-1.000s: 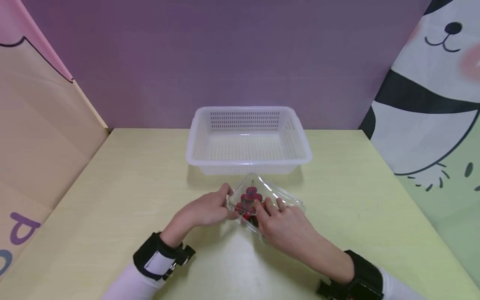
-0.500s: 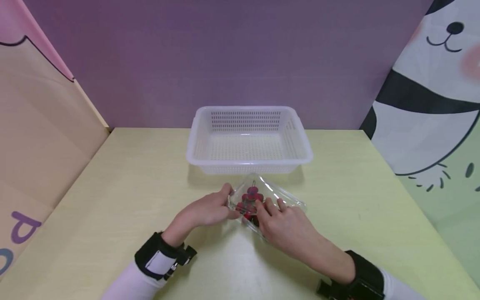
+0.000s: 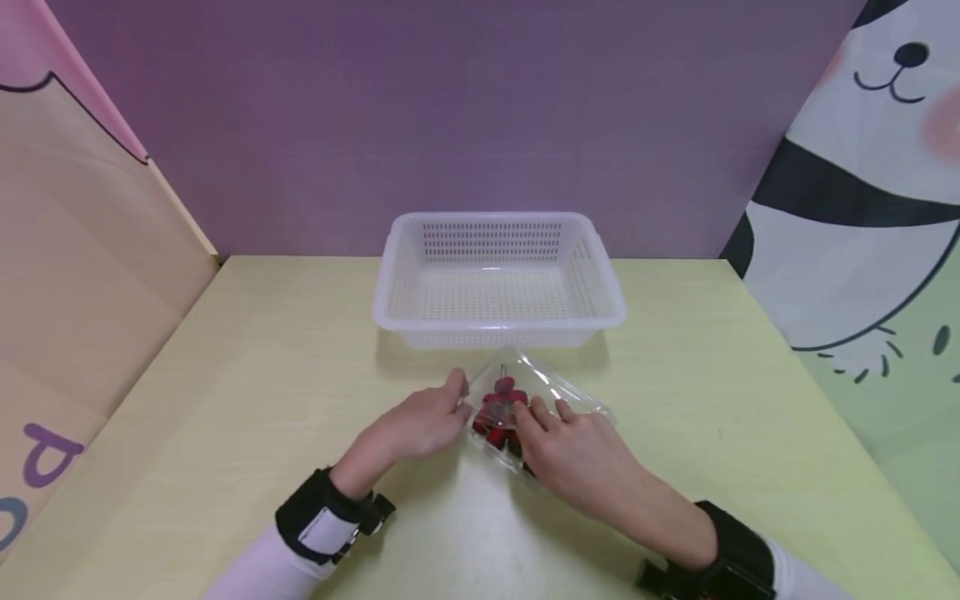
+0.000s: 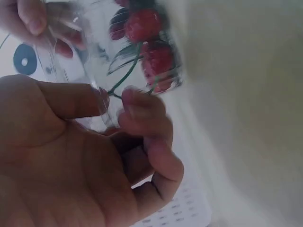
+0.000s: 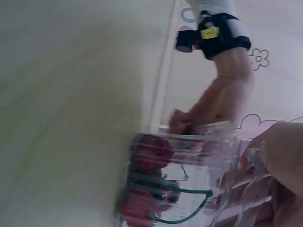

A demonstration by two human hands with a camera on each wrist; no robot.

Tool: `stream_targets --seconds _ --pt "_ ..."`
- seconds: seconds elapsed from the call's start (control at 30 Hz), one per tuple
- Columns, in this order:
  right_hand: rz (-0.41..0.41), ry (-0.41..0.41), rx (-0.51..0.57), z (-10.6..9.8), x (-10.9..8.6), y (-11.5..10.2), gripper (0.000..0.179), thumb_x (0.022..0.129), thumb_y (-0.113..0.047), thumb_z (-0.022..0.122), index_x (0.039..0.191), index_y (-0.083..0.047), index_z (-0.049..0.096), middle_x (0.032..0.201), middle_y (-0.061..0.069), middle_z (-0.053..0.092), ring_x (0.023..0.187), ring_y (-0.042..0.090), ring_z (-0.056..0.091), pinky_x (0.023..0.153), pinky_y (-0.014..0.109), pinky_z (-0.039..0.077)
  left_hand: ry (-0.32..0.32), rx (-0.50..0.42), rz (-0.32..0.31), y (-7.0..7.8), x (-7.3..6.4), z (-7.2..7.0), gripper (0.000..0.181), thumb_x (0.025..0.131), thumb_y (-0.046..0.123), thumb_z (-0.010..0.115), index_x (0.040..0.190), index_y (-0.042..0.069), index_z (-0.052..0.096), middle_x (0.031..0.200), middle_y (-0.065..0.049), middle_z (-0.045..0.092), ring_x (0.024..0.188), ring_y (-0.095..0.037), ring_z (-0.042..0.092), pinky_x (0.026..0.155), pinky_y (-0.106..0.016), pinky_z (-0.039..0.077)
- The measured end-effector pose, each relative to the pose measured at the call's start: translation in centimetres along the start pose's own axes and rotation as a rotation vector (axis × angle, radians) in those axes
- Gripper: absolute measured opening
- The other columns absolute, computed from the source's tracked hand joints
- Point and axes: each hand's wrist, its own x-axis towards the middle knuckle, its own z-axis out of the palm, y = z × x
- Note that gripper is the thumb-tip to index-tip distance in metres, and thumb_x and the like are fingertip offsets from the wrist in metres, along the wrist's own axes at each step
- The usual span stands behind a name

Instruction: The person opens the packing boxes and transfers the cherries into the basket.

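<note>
A clear plastic box (image 3: pixel 558 389) with a lid holds several red cherries (image 3: pixel 497 410) on green stems. It sits at an angle in front of the basket. At its left corner, the left hand (image 3: pixel 422 422) pinches the edge between thumb and fingers; the left wrist view shows the fingertips (image 4: pixel 137 106) at the rim beside a stem. From the right, the right hand (image 3: pixel 581 454) grips the box, its fingers lying over the lid and hiding part of the cherries. In the right wrist view the cherries (image 5: pixel 150 152) lie along one side of the box.
Just behind the box stands a white perforated plastic basket (image 3: pixel 498 323). Both rest on a pale yellow table (image 3: pixel 712 392). A purple wall (image 3: pixel 480 117) rises at the back, with printed panels on either side.
The left hand has shifted slightly and its fingers have come closer together at the box's corner. The cherries have settled a little lower in view. The right hand stays almost in place.
</note>
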Motion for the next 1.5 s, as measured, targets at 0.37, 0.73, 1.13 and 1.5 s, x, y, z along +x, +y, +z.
stream_targets --seconds 0.37,0.73,1.13,1.5 --pt "0.038 -0.016 0.030 -0.6 -0.2 -0.2 0.036 0.088 -0.026 0.064 0.114 -0.001 0.070 0.102 0.016 0.068 0.073 0.033 0.068 0.043 0.035 0.049 -0.016 0.023 0.013 -0.2 0.0 -0.5 0.024 0.104 0.024 0.048 0.120 0.006 0.046 0.072 -0.003 0.050 0.055 -0.014 0.042 0.048 -0.026 0.037" --pt "0.143 -0.085 0.106 -1.5 -0.6 -0.2 0.049 0.090 -0.048 0.058 0.116 -0.007 0.069 0.109 0.012 0.067 0.086 0.032 0.069 0.054 0.039 0.053 -0.012 -0.003 0.038 -0.7 0.0 -1.2 0.029 0.102 0.025 0.055 0.122 0.006 0.048 0.083 -0.003 0.057 0.066 -0.018 0.054 0.054 -0.030 0.044" --pt "0.296 -0.069 0.284 -3.4 -0.6 1.3 0.050 0.089 -0.051 0.064 0.121 -0.011 0.062 0.074 -0.009 0.057 0.049 0.001 0.047 0.046 0.022 0.040 -0.013 0.000 0.084 -1.4 0.4 -1.5 0.027 0.098 0.025 0.061 0.119 0.009 0.052 0.082 0.000 0.058 0.070 -0.017 0.056 0.058 -0.029 0.046" --pt "0.443 -0.126 0.639 -5.7 -0.9 4.3 0.042 0.095 -0.049 0.061 0.120 -0.016 0.066 0.110 -0.011 0.066 0.095 0.012 0.069 0.068 0.020 0.050 0.009 0.045 0.060 -1.1 0.4 -1.6 0.023 0.098 0.022 0.061 0.118 0.012 0.056 0.078 -0.001 0.058 0.066 -0.016 0.053 0.056 -0.028 0.043"
